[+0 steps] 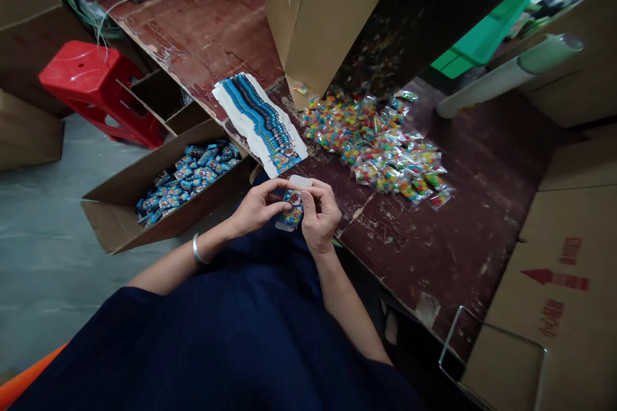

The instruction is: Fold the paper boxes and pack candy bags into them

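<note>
Both hands meet over my lap at the table's near edge, together holding a small blue printed box (292,212) with its top flap up. My left hand (258,207) pinches the box's left side; a silver bangle sits on that wrist. My right hand (318,215) grips the right side. Just beyond them lies a fanned stack of flat blue box blanks (260,119) on the worn red-brown table (434,244). A heap of clear packets of coloured pieces (380,148) spreads to the right of the stack.
An open carton (120,192) holding several finished blue boxes stands on the floor at left. A red stool (91,80) is behind it. Large cardboard boxes (313,6) stand on the table, another (554,295) at right, beside a roll (506,74).
</note>
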### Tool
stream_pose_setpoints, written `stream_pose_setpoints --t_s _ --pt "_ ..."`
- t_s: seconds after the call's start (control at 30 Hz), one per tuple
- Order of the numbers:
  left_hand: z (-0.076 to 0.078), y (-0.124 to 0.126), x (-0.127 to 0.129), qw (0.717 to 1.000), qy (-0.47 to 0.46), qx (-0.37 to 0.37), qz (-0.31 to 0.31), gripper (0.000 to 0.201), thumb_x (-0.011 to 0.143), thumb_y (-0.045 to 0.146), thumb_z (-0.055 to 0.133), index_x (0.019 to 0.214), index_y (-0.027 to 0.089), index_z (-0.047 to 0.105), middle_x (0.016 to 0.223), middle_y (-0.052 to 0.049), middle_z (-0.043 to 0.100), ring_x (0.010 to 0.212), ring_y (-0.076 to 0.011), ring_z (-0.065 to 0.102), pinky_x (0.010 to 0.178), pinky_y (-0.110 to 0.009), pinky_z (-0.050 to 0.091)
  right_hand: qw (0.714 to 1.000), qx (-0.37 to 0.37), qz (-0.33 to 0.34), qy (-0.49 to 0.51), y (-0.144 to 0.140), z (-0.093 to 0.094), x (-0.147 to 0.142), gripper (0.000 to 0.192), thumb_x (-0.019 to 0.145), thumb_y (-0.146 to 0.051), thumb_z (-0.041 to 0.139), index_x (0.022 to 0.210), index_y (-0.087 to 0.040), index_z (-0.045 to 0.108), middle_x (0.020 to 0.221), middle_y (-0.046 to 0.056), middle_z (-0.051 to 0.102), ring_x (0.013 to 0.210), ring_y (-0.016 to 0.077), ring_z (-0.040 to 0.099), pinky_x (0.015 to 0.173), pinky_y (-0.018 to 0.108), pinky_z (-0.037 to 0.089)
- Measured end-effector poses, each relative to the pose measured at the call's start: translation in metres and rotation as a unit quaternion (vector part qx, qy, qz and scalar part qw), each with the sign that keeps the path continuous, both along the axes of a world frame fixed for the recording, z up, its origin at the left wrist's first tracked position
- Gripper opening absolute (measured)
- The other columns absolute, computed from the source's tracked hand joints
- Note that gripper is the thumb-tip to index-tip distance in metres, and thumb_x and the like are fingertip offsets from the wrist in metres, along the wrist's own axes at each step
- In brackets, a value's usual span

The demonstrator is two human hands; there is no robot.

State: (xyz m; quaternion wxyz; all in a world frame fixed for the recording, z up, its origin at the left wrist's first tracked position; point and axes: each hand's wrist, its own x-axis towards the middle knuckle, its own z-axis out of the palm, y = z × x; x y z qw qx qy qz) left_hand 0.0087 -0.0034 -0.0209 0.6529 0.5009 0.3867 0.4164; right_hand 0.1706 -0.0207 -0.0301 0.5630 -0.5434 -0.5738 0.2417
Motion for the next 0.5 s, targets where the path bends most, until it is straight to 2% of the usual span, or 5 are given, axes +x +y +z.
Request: stream_pose_setpoints --t_s 0.03,0.13,0.2,0.3,0.5 --pt "0.001 0.003 0.000 1.000 -0.012 0.000 0.013 0.038 0.079 0.025 0.084 0.112 0.017 0.068 0.109 -0.006 0.070 0.085 -0.0141 0.069 0.074 -0.023 0.058 0.999 -0.007 0.000 0.032 0.000 0.000 -0.001 0.015 0.098 -0.038 0.065 0.103 -0.024 0.067 0.109 0.008 0.074 0.101 0.0219 0.074 0.090 0.038 0.060" --pt "0.007 0.008 0.000 0.997 -0.052 -0.007 0.050 0.043 0.073 0.025 0.089 0.106 0.018 0.062 0.101 -0.003 0.066 0.088 -0.0133 0.067 0.074 -0.021 0.058 0.994 -0.020 0.009 0.110 0.002 0.002 0.000 0.028 0.093 -0.038 0.074 0.115 -0.026 0.062 0.102 0.004 0.073 0.092 0.0195 0.074 0.086 0.035 0.061" --pt "0.011 0.009 -0.001 0.997 -0.060 -0.018 0.051 0.045 0.072 0.025 0.090 0.103 0.019 0.058 0.097 -0.002 0.065 0.087 -0.0130 0.066 0.075 -0.021 0.057 0.993 -0.022 0.040 0.107 0.004 0.008 0.003 0.026 0.091 -0.041 0.077 0.107 -0.025 0.065 0.096 0.003 0.071 0.091 0.0201 0.072 0.087 0.037 0.060" --pt "0.017 0.009 -0.002 0.998 -0.047 -0.013 0.044 0.042 0.072 0.024 0.090 0.098 0.018 0.058 0.096 -0.002 0.065 0.086 -0.0123 0.065 0.075 -0.021 0.057 0.989 -0.050 0.094 0.098 0.008 0.020 0.009 0.024 0.091 -0.045 0.075 0.085 -0.024 0.068 0.091 0.004 0.070 0.090 0.0208 0.069 0.085 0.037 0.059" --pt "0.020 0.005 -0.003 0.999 -0.023 0.007 0.040 0.041 0.071 0.018 0.089 0.099 0.017 0.059 0.095 -0.001 0.063 0.083 -0.0117 0.064 0.077 -0.024 0.057 0.957 -0.203 0.116 0.173 0.016 0.033 0.015 0.025 0.077 -0.041 0.088 0.083 -0.022 0.072 0.080 0.000 0.073 0.073 0.0166 0.067 0.073 0.031 0.056"
